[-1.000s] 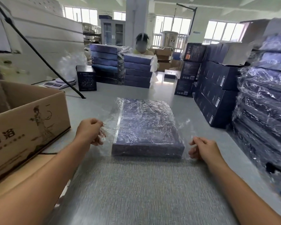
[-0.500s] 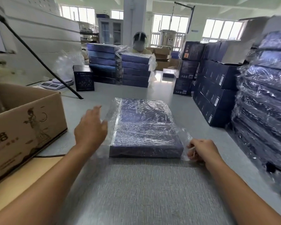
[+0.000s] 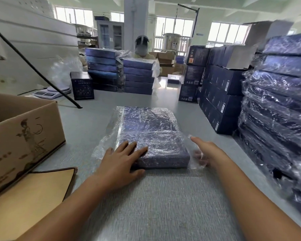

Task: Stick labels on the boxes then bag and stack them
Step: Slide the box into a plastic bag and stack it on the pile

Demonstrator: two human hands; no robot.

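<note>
Dark blue flat rectangular box [image 3: 146, 134] inside a clear plastic bag [image 3: 103, 148] lies on the grey worktop [image 3: 163, 206]. The left hand [image 3: 122, 157] rests on its near corner, fingers straight. The right hand [image 3: 208, 152], fingers outstretched, touches the bag's loose right edge.

A bagged box [image 3: 151, 136] is laid in the middle of the table [image 3: 155, 206], with the left hand [image 3: 122, 157] placed flat on its near left corner and the right hand [image 3: 208, 152] held just beside its right edge. A cardboard box [image 3: 24, 140] is set to the left, a pile of bagged boxes [image 3: 276, 105] is stacked on the right, and a pile of boxes [image 3: 221, 94] is stacked farther back beside it. At the far end two more piles [image 3: 139, 77] are stood side by side, a small box [image 3: 83, 86] and a scale [image 3: 50, 92] are set to their left, and a person [image 3: 142, 47] is seen behind them.
</note>
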